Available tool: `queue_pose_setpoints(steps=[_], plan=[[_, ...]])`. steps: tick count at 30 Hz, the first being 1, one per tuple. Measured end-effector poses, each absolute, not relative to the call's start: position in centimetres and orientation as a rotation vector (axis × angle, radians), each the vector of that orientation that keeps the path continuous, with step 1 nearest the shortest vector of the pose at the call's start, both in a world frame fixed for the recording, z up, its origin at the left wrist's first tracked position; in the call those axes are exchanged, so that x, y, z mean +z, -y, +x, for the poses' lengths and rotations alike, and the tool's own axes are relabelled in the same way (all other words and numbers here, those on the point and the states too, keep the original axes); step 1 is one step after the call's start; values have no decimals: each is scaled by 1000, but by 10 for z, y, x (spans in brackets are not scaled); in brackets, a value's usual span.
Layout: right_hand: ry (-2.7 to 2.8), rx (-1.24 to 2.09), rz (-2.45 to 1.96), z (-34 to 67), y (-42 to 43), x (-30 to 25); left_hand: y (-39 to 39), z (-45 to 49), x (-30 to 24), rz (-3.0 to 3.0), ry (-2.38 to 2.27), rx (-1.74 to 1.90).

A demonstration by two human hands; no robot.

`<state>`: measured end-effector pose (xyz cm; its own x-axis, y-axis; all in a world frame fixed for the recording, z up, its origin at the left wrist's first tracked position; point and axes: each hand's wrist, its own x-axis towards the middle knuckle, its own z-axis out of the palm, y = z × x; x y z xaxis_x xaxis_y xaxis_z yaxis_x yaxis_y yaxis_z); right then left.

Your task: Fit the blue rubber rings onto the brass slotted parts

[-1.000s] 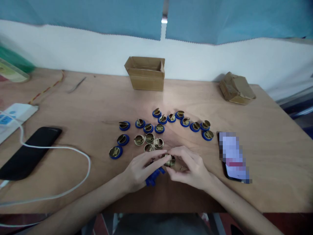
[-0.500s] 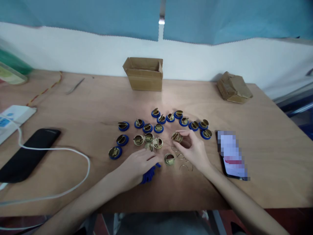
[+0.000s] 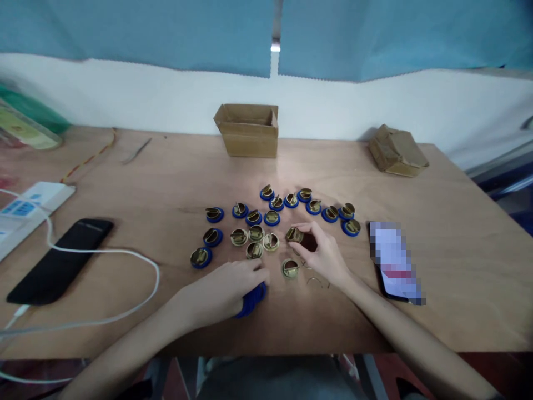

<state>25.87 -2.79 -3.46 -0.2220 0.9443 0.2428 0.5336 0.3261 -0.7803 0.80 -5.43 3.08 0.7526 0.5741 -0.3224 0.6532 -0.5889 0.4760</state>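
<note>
My right hand [image 3: 322,253] is closed in a pinch on a round brass-coloured fitting [image 3: 295,235], tilted and held just above the table. My left hand [image 3: 235,283] is closed over a pile of blue rings [image 3: 251,304], fingertips bent down onto the ring at its upper edge. Its palm hides part of the pile. Between the hands lies a bare fitting [image 3: 290,269]. Several more ringless fittings [image 3: 254,250] are grouped beyond my left fingers. Farther out, several fittings with blue rings around them [image 3: 272,217] form a loose arc, their small levers upward.
Thin wire rings [image 3: 318,282] lie below my right hand. A lit phone [image 3: 395,264] is to the right, a black phone [image 3: 60,261] with a white cable [image 3: 156,278] to the left. An open cardboard box [image 3: 252,145] and a crumpled one [image 3: 398,151] stand at the back.
My right hand has shifted slightly left with the fitting, which is turned more on its side. My left hand has settled lower against the blue rings. The view has tilted a little.
</note>
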Motion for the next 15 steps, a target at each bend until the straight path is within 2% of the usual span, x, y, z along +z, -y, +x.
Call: queue_pose_setpoints(steps=[8, 15], plan=[[1853, 742, -1292, 256, 29, -34, 53, 22, 21, 2515, -985, -266], [1899, 710, -1287, 258, 29, -32, 47, 33, 7, 2723, -919, -122]])
